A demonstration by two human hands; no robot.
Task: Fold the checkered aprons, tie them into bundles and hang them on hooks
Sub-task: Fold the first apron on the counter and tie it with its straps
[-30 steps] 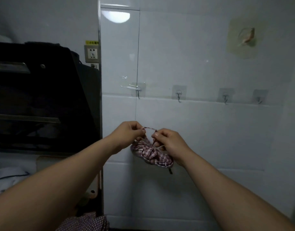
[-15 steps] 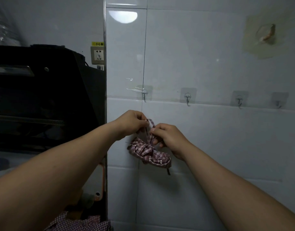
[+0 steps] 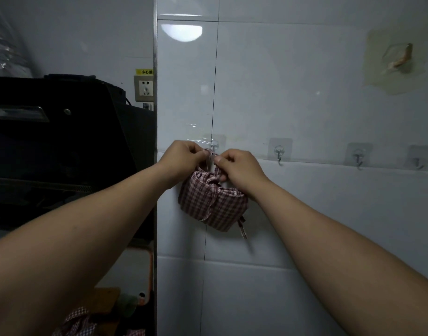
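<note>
Dim room, light low and bluish.

Glossy white tiled wall [image 3: 305, 105] fills centre and right, with thin dark grout lines. A bright half-round reflection of a lamp [image 3: 181, 32] sits on an upper tile.

A vertical metal corner strip [image 3: 155, 117] ends the tiling. Left of it is a plain pale painted wall [image 3: 87, 40], set further back.

On that wall, just beside the strip, is a white plastic wall socket [image 3: 145, 88] with a small yellow label [image 3: 144, 72] above it.

A large black box-shaped appliance [image 3: 62, 146] with a silver metal handle [image 3: 19, 113] stands at left. Crinkled silvery foil ducting [image 3: 4, 52] is above it.

Upper right tile: yellowed square adhesive patch [image 3: 392, 66], its fitting broken.
</note>
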